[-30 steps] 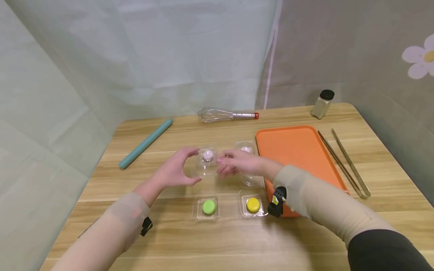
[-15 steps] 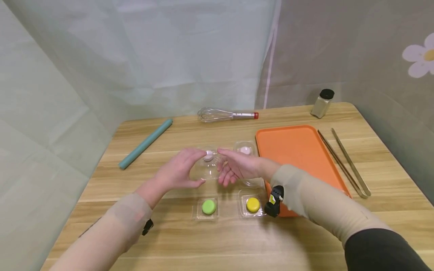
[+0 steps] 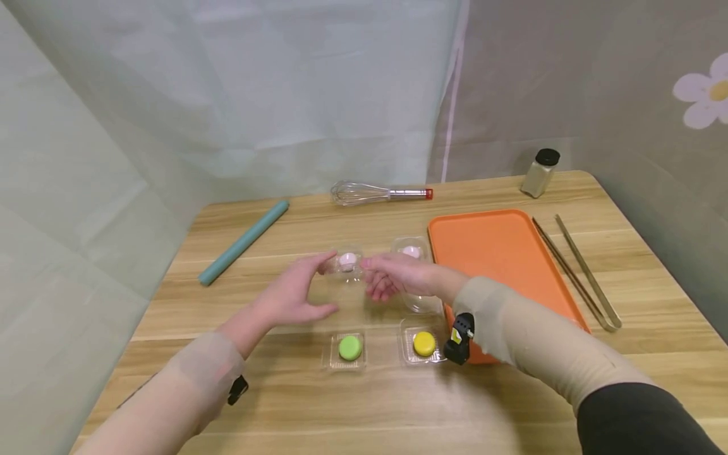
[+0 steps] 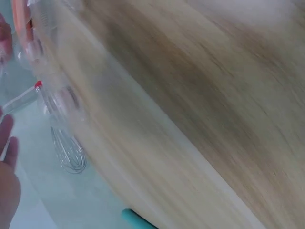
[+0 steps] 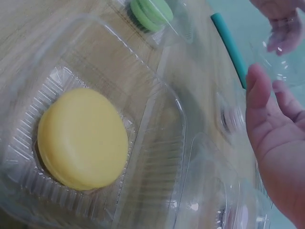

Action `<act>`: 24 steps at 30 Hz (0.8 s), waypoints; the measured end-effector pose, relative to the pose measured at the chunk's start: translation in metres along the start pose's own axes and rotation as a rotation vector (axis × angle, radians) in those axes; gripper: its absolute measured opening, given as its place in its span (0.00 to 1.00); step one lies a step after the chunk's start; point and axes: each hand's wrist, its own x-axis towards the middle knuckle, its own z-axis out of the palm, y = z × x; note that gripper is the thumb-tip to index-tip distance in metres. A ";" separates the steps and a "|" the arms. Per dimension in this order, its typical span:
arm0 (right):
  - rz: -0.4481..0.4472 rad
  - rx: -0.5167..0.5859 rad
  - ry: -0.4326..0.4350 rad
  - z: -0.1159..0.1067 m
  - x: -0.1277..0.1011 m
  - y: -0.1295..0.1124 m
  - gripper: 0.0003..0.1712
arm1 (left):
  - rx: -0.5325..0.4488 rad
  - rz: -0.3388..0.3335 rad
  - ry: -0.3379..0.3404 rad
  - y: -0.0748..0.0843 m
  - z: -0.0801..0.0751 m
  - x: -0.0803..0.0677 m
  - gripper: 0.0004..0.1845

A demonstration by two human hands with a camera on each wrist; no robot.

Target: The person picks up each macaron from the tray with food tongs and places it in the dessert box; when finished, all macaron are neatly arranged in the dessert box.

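Observation:
My left hand (image 3: 292,292) is beside the far-left clear plastic box, thumb and fingers spread apart; I see no firm hold. From the other side my right hand (image 3: 400,275) reaches in, thumb straight, fingertips close to the box's clear lid (image 3: 351,279); whether they touch it is hard to tell. Inside this box is a pink macaron (image 3: 347,261). Another pink macaron (image 3: 411,252) sits in the box behind my right hand. Nearer me are a green macaron (image 3: 349,347) and a yellow macaron (image 3: 423,344) in clear open boxes. The right wrist view shows clear plastic between both hands.
An orange tray (image 3: 489,246) lies right of the boxes, with metal tongs (image 3: 586,272) beyond it. A whisk (image 3: 381,193) and a black-capped jar (image 3: 540,173) are at the back. A teal rolling pin (image 3: 244,242) lies at left.
My left hand closed in on the lid's edge, then drew back left with its thumb and fingers wider apart. My right hand's fingers spread downward, then gathered closer to its thumb.

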 end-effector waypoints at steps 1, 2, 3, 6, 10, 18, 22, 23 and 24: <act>-0.016 -0.037 0.016 0.000 0.000 0.000 0.28 | -0.033 -0.044 -0.020 0.000 0.000 0.000 0.44; -0.033 -0.078 0.031 0.001 0.000 -0.001 0.25 | -0.060 -0.084 -0.041 0.000 -0.001 0.000 0.42; -0.052 -0.121 0.049 0.001 0.000 -0.002 0.23 | -0.083 -0.118 -0.063 -0.001 -0.001 0.000 0.39; -0.100 -0.263 0.109 0.004 0.000 -0.004 0.19 | -0.191 -0.197 -0.131 -0.005 -0.001 0.000 0.30; -0.169 -0.466 0.189 0.006 0.001 -0.005 0.21 | -0.378 -0.261 -0.179 -0.008 -0.001 -0.001 0.27; -0.225 -0.636 0.181 0.012 -0.001 -0.008 0.25 | -0.406 -0.262 -0.173 -0.008 -0.002 -0.004 0.30; -0.244 -0.737 0.132 0.017 -0.002 -0.007 0.29 | -0.345 -0.255 -0.191 -0.008 -0.001 -0.010 0.34; -0.246 -0.766 0.121 0.018 -0.002 -0.006 0.30 | -0.327 -0.254 -0.191 -0.007 0.000 -0.012 0.35; -0.249 -0.797 0.111 0.020 -0.002 -0.005 0.31 | -0.309 -0.251 -0.188 -0.007 0.001 -0.014 0.35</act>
